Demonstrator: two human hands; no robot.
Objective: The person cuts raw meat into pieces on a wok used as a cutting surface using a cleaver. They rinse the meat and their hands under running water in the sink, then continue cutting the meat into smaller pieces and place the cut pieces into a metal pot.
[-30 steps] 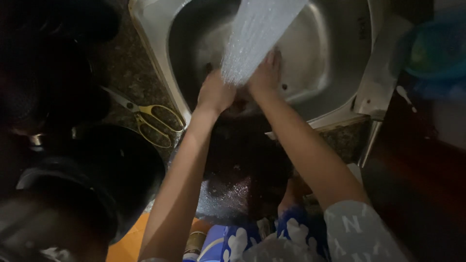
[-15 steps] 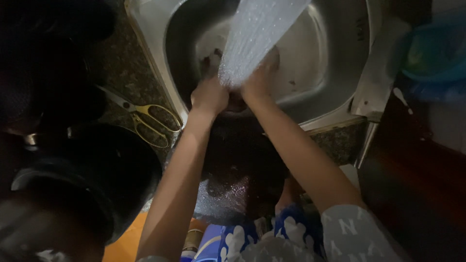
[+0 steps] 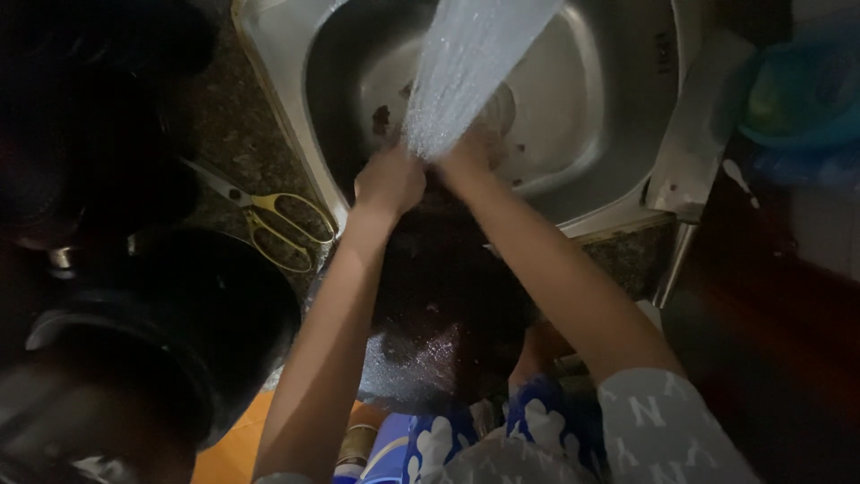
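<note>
both hands meet under the white spray of water (image 3: 466,72) over the round steel sink (image 3: 618,143); left hand (image 3: 390,179) and right hand (image 3: 466,161) touch, curled, but what either grip holds cannot be told.

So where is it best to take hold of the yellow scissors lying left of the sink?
Probably by the yellow handle loops, coming from above. The scissors lie flat on the dark counter, loops nearest the sink, blades pointing away up-left, so the loops look like the safest grip.

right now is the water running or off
Running. A wide spray of water pours into the steel sink and lands on the left hand and right hand.
</note>
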